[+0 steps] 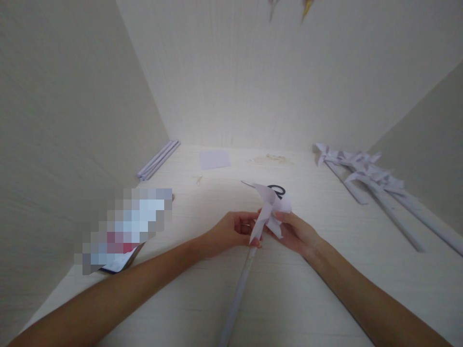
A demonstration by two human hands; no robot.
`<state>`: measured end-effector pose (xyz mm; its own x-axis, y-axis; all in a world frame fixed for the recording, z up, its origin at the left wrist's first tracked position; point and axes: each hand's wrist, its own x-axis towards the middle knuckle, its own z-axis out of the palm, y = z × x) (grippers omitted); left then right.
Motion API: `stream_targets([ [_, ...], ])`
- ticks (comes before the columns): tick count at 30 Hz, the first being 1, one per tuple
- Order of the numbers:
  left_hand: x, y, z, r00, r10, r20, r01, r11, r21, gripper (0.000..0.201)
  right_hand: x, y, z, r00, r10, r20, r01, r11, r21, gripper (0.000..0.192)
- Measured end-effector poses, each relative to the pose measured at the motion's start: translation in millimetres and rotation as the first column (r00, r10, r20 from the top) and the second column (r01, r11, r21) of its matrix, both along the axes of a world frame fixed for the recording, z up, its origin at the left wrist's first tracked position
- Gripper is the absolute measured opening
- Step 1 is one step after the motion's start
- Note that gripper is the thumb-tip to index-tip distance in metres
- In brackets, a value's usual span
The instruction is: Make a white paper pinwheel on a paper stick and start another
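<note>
At frame centre the left hand and right hand both pinch a paper pinwheel, its head already folded on its rolled stick; finished pinwheels lie at right; spare rolled sticks wait upper left.

My left hand and right hand pinch a paper pinwheel between them; scissors lie just beyond.

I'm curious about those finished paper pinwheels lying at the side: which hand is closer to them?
The right hand. It is at the pinwheel being held, with the finished pinwheels off to its right; the left hand is on the far side.
</note>
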<state>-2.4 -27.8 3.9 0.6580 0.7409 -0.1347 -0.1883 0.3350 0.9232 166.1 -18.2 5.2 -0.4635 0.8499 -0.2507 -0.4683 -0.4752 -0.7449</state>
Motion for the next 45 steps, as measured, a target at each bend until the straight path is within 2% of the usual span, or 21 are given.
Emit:
stream_targets([
  [7,0.2,-0.5,1.7,1.0,-0.007,0.008,0.006,1.0,0.018,0.034,-1.2,-0.4,0.9,0.999,-0.041,0.02,0.041,0.999,-0.011,0.026],
  [16,0.7,-0.7,4.0,1.0,-0.013,-0.011,0.013,0.999,0.031,0.031,-2.9,-2.3,6.7,0.997,-0.063,0.05,0.065,0.997,-0.032,0.027],
  [22,0.1,-1.3,5.4,1.0,-0.021,-0.009,0.022,0.998,0.064,0.02,-4.4,-2.7,7.0,0.998,-0.06,-0.005,0.06,0.998,0.004,0.021],
  [25,-0.2,-0.1,3.6,1.0,-0.013,-0.012,0.014,0.998,0.066,0.026,-2.2,-1.1,2.9,0.999,-0.04,0.001,0.04,0.999,-0.004,0.021],
  [30,0.8,1.5,-6.1,0.999,0.045,0.009,-0.045,0.997,0.07,0.056,6.3,4.5,-6.7,1.0,-0.009,-0.002,0.009,1.0,-0.009,0.024],
  [32,1.3,1.5,-9.2,0.998,0.07,0.004,-0.07,0.995,0.072,0.052,10.1,6.5,-9.7,1.0,-0.021,-0.007,0.021,1.0,-0.015,0.026],
  [35,1.5,1.4,-9.6,0.996,0.085,-0.027,-0.082,0.992,0.095,0.039,14.4,8.5,-11.6,1.0,-0.02,-0.008,0.02,1.0,0.007,0.029],
  [37,1.2,1.1,-6.3,0.996,0.061,-0.059,-0.054,0.992,0.11,0.037,16.3,9.5,-11.0,0.999,-0.037,-0.008,0.037,0.999,0.036,0.029],
  [42,1.7,-1.1,7.2,0.977,-0.032,-0.213,0.068,0.984,0.164,0.034,18.6,12.5,-5.8,0.982,-0.176,-0.067,0.179,0.983,0.047,0.023],
  [45,5.7,-2.1,9.1,0.953,-0.021,-0.303,0.08,0.98,0.183,0.033,19.0,14.6,-3.9,0.968,-0.235,-0.082,0.237,0.972,0.007,0.017],
])
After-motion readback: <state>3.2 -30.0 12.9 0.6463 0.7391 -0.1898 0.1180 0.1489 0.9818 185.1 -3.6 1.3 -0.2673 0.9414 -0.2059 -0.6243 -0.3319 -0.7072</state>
